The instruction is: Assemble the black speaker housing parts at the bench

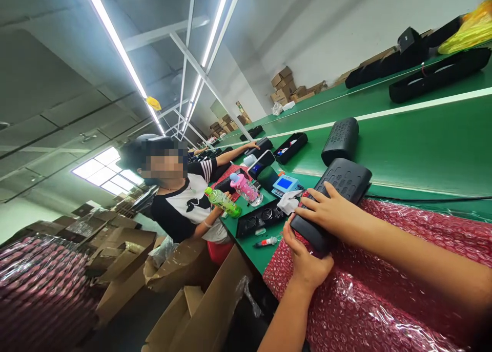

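Note:
A black speaker casing with rows of oval recesses on its top is tilted over the red bubble wrap. My left hand grips its near end, with thumb and fingers on opposite sides. My right hand lies over its top and side, fingers somewhat spread and curled round the casing. The casing's underside is hidden. Just past it stands a second black casing of the same kind. A crumpled white cloth lies close to my fingertips.
On the green table are a blue device with a screen, an open black shell, a marker-like tube, a green bottle and a pink bottle. A co-worker sits alongside. Cardboard boxes stand below.

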The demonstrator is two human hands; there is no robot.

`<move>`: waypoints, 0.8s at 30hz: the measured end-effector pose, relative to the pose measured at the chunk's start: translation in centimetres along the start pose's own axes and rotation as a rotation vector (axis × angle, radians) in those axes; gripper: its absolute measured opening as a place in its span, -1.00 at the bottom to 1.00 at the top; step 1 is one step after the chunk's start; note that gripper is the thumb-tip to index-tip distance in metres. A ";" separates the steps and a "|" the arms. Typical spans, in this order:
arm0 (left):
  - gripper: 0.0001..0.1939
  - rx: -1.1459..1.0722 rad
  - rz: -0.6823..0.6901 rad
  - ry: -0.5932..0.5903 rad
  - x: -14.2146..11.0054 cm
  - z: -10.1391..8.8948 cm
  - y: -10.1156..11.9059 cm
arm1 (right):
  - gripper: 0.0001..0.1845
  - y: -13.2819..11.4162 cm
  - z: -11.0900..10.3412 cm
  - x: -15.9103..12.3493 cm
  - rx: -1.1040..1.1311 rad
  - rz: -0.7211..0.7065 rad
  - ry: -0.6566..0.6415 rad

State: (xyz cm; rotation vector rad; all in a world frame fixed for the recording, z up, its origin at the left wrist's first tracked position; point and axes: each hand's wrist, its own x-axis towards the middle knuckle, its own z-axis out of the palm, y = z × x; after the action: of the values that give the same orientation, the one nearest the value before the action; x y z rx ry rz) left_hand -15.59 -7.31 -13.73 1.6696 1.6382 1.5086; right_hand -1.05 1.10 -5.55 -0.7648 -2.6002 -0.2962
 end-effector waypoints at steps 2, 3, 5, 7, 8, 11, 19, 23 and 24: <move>0.10 0.012 0.015 0.027 0.1 -0.1 0.0 | -0.52 0.4 0.5 -0.1 0.004 0.004 -0.009; 0.11 0.014 0.005 0.024 0.1 -0.2 0.0 | -0.51 0.5 0.7 -0.1 0.007 0.003 -0.014; 0.15 0.022 -0.017 0.001 0.2 -0.3 0.1 | -0.49 0.6 1.1 -0.1 0.007 -0.001 -0.023; 0.15 0.060 -0.030 -0.026 0.3 -0.5 0.2 | -0.48 0.6 1.3 0.0 -0.005 -0.003 -0.026; 0.15 0.085 -0.030 -0.038 0.3 -0.6 0.2 | -0.47 0.5 1.4 0.0 -0.012 -0.002 -0.025; 0.10 0.129 -0.033 -0.043 0.3 -0.7 0.6 | -0.44 0.3 1.4 0.0 -0.035 0.003 -0.019; 0.11 0.083 -0.085 -0.060 0.0 -0.6 1.8 | -0.35 1.0 2.3 -0.5 -0.044 -0.068 0.071; 0.14 0.097 -0.094 -0.088 -0.1 -0.6 2.0 | -0.22 1.9 3.4 -1.2 -0.084 -0.148 0.176; 0.15 0.103 -0.097 -0.094 -0.2 -0.6 2.0 | -0.18 2.0 3.7 -1.3 -0.094 -0.162 0.200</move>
State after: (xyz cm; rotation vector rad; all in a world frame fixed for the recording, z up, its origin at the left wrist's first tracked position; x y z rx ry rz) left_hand -15.07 -8.25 -11.87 1.6608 1.7468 1.3002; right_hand -0.13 3.33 -9.21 -0.5260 -2.4755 -0.5190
